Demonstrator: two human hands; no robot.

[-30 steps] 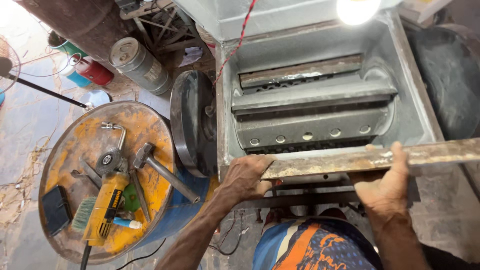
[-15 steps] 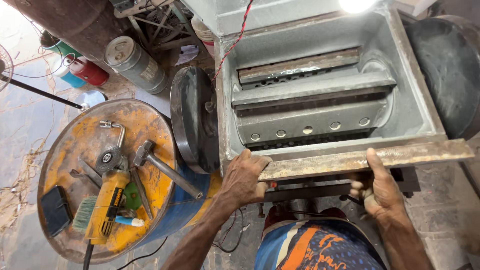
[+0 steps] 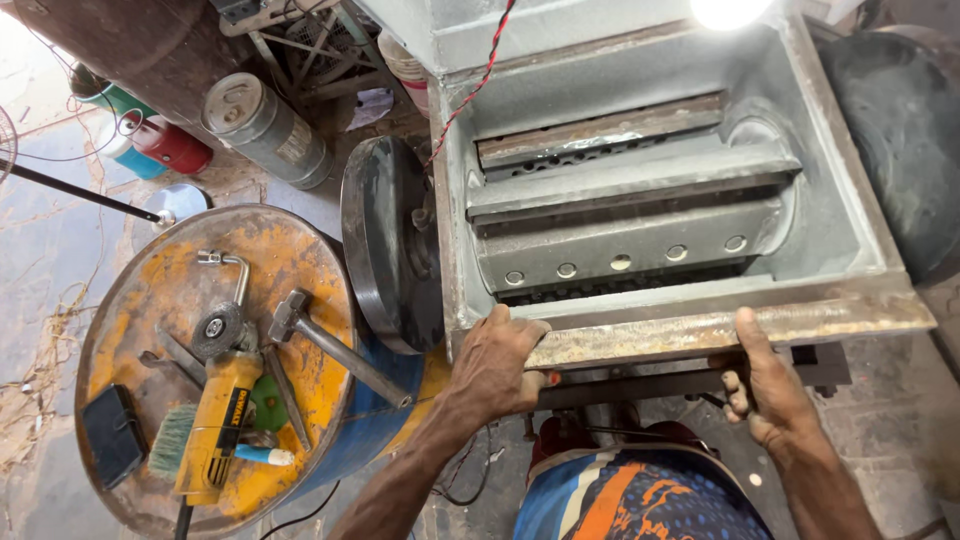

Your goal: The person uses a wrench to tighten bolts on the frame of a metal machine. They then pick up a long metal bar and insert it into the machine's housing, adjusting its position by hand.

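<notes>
Along the machine's (image 3: 850,200) near rim, the left hand (image 3: 495,365) and right hand (image 3: 765,390) each clamp the rusty bar (image 3: 700,330), one near each end. It looks heavy, stiff and rough, best held spread like this. Left, a hammer (image 3: 335,345) lies on the drum (image 3: 130,300).

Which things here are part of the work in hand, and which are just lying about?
In hand: left hand and right hand gripping the rusty steel bar at the front edge of the grey machine housing.

Lying about: hammer, yellow angle grinder, brush on the drum lid; metal can.
</notes>
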